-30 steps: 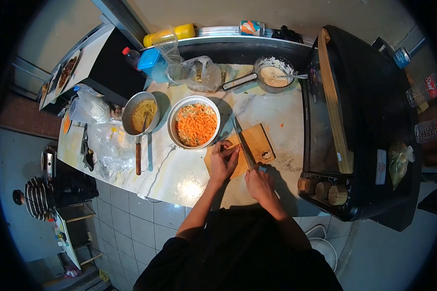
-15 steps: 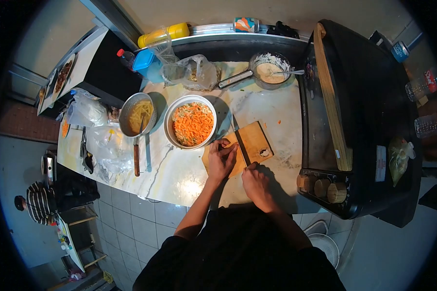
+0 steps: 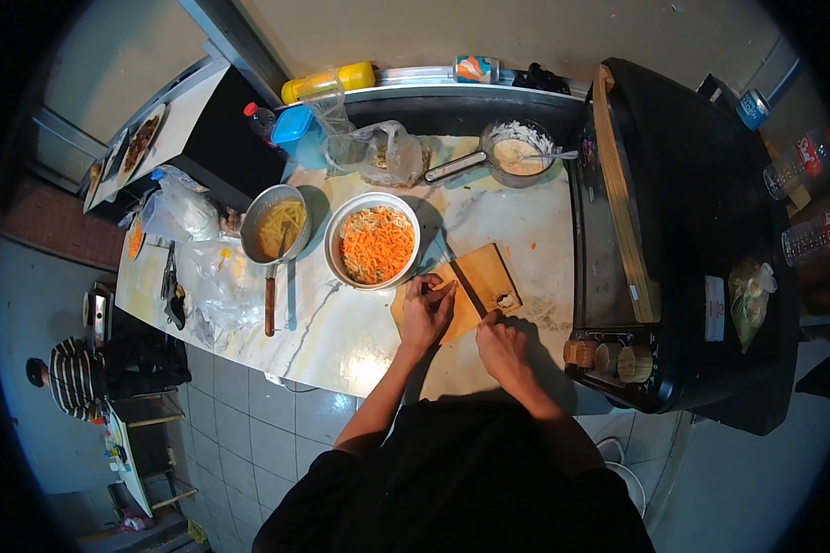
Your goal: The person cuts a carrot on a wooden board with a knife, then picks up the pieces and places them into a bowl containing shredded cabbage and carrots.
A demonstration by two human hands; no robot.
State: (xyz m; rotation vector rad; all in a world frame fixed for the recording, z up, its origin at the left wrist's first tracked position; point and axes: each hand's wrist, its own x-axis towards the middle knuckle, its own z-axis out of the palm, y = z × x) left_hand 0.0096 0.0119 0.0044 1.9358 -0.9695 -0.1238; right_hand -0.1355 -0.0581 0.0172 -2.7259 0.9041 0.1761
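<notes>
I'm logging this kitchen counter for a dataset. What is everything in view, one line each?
counter: one, pale marble, centre
cutting board: one, wooden, mid-counter
knife: one, dark blade, across the board
bowl: one, white, left of board, holds shredded carrot
noodle pan: one, metal, left of bowl
batter pan: one, metal, counter back
yellow bottle: one, back ledge
griddle: one, black, right
left hand: one, on the board's left end
right hand: one, gripping the knife

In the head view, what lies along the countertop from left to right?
Clear plastic bags → metal pan of noodles → white bowl of shredded carrot → wooden cutting board → black cooker.
</notes>
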